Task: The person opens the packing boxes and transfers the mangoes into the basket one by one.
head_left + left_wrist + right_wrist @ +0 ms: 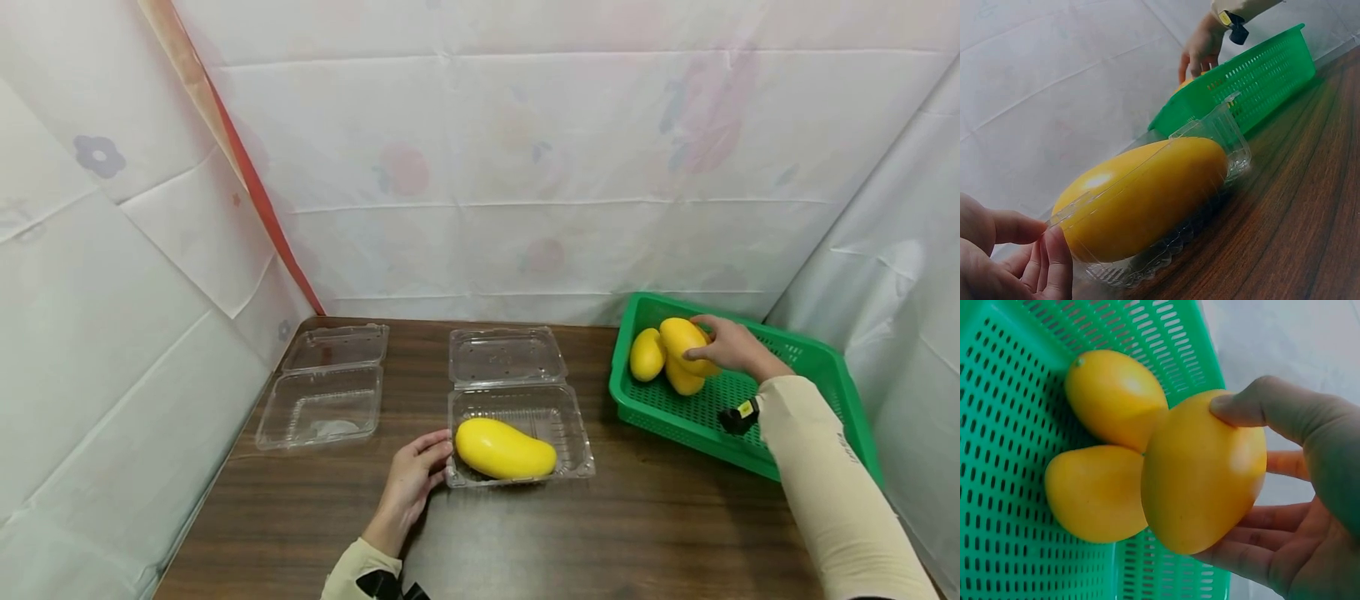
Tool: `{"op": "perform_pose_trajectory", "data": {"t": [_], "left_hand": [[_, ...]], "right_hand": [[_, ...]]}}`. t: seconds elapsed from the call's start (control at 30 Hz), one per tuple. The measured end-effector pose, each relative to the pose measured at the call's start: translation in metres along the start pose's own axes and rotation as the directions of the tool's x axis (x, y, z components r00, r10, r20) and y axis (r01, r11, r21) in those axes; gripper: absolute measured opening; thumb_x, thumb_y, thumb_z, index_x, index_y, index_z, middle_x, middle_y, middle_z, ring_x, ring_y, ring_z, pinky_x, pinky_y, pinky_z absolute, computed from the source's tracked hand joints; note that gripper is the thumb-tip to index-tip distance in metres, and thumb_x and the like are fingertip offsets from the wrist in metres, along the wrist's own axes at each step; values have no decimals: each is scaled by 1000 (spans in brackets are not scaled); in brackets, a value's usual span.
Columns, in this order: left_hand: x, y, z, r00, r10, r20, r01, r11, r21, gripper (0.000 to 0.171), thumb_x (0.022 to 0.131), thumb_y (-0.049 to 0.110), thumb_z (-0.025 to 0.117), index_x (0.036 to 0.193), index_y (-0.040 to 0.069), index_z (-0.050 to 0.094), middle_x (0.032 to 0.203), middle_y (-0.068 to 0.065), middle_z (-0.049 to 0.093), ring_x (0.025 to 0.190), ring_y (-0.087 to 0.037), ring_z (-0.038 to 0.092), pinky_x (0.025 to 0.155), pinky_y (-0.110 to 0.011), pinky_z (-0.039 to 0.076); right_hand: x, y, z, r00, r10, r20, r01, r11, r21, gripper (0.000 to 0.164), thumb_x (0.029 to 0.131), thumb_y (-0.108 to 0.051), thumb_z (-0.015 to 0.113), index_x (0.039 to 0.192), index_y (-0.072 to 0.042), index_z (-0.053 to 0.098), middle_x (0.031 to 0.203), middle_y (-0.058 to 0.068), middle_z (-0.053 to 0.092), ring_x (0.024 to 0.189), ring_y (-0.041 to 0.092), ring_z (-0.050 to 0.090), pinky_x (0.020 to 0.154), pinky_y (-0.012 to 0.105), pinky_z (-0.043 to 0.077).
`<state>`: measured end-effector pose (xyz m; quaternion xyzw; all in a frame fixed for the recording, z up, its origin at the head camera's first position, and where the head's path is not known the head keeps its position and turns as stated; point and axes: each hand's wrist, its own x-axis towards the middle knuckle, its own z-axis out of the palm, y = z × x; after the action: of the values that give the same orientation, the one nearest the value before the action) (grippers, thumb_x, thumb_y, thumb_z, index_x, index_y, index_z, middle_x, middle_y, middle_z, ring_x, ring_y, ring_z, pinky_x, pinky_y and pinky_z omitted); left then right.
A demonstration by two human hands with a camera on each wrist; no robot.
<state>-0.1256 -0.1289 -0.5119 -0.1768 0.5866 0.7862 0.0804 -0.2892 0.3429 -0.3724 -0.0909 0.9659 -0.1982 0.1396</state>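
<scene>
My right hand point(731, 343) grips a yellow mango point(1204, 475) over the green basket point(675, 433), thumb on one side and fingers round the other. Two more mangoes lie in the basket beneath and beside it, one to the left point(647, 355) and one lower down point(1097, 494). My left hand point(414, 477) pinches the left rim of an opened clear plastic clamshell box point(555, 417) between thumb and fingers. Inside that box lies one long yellow mango point(504, 450), also large in the left wrist view, behind the clear wall.
A second opened clear clamshell box point(322, 400) stands at the left on the brown wooden table point(570, 542). White printed sheets point(450, 167) hang behind the table and on both sides. The basket stands at the right, close to the back sheet.
</scene>
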Motion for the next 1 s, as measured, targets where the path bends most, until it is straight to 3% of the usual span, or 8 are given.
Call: {"op": "perform_pose_trajectory", "data": {"t": [0.3,0.67,0.83,1.0], "left_hand": [[-1,0,2,1000,-12,-7,12,1000,8,40,94,9,62,129,-8,55,91,0,63,76,-8,57,62,-19,52],[-1,0,3,1000,-14,-1,14,1000,2,40,94,9,62,129,-8,55,89,1,63,75,-7,57,62,-19,52],[-1,0,3,1000,-16,-17,16,1000,4,38,94,8,62,128,-8,56,88,1,64,73,-7,58,62,-19,52],[-1,2,3,1000,-10,-26,11,1000,15,38,94,10,63,128,-7,57,90,2,65,75,-7,59,63,-20,53]], "right_hand": [[-4,19,0,993,118,6,-118,993,22,85,92,-40,61,147,11,23,136,41,40,112,51,52,78,49,52],[-17,32,0,967,256,-5,-255,965,56,86,92,-36,58,144,20,19,133,45,35,109,51,50,77,48,52],[-16,39,1,950,310,39,-313,945,100,89,92,-38,59,143,22,17,130,45,37,99,44,58,71,39,56],[-10,51,3,932,344,114,-357,925,127,88,92,-37,60,141,24,21,125,43,42,95,42,60,69,39,57]]}}
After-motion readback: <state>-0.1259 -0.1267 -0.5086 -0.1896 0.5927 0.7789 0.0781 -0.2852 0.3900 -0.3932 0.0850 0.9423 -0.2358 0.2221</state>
